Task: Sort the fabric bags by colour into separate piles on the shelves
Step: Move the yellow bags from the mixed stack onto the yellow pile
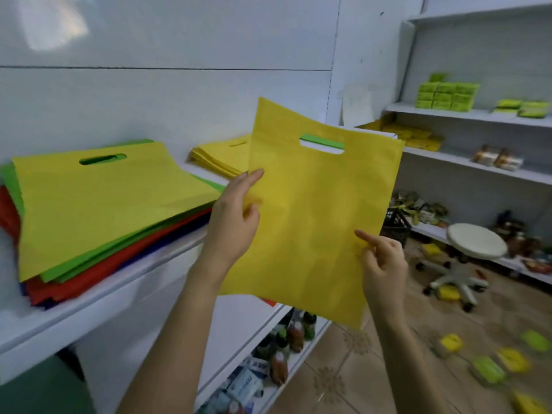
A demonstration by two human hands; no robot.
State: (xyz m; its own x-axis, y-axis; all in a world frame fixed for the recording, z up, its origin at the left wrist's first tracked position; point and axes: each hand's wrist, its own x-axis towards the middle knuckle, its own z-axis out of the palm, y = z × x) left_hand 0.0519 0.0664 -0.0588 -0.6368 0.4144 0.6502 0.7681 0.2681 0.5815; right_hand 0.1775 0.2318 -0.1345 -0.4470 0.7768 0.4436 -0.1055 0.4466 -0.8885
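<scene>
Yellow bag (316,222) hung upright in mid-air at the centre of the view, its cut-out handle uppermost, held off the shelf by both hands. The left hand (236,216) pinched the bag's left edge, thumb on the front face and forefinger lying straight up along the edge. The right hand (382,261) pinched the lower right edge, its forefinger stretched across the front toward ten o'clock and the other fingers curled.

At eleven o'clock from the left hand, just behind the bag's upper left edge, a yellow pile (221,156) lay flat on the white shelf (119,297). At nine o'clock sat a mixed stack (104,210), a yellow sheet on top with green, red and blue below. Through the handle slot a strip of green (321,141) showed; it may have been a green pile further along, though too little was visible to be sure.

The step in hand looked to be carrying one picked bag to its colour pile, with much sorting left, judging by the thick mixed stack. The next move called for swinging the bag toward eleven o'clock, laying it flat and square on the yellow pile with the handle ends matching, and keeping both edges taut, since the fabric seemed limp enough to fold.
</scene>
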